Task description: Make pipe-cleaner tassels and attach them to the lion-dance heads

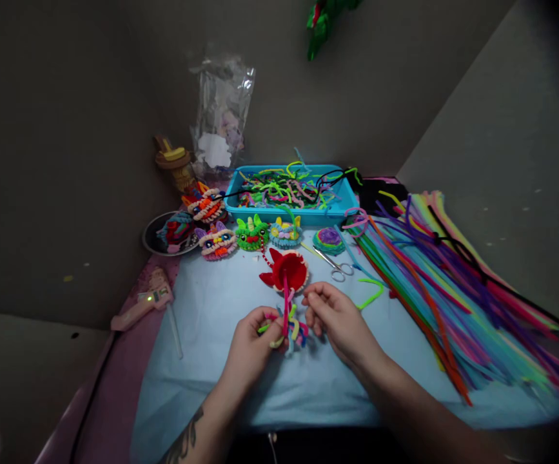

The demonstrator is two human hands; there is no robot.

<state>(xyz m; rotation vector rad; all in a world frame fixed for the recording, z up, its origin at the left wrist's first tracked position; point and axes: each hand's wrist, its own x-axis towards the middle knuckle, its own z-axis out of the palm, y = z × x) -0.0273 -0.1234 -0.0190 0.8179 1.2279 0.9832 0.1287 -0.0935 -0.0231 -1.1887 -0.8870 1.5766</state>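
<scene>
My left hand pinches a small bunch of short, coloured pipe cleaners above the blue cloth. A longer magenta pipe cleaner stands up from the bunch toward a red cup-shaped pipe-cleaner piece with pointed red ears. To the right of the bunch, my right hand has its fingers curled, thumb against index finger. Whether anything thin sits in that pinch is hidden. Beyond the red piece are a green pipe-cleaner animal head, a blue-and-yellow one and a purple-and-pink one.
Scissors lie by a purple-green coil. A blue tray of pipe-cleaner scraps stands behind. Long pipe cleaners spread at right. At left are a pink glue gun, a metal bowl and an orange head.
</scene>
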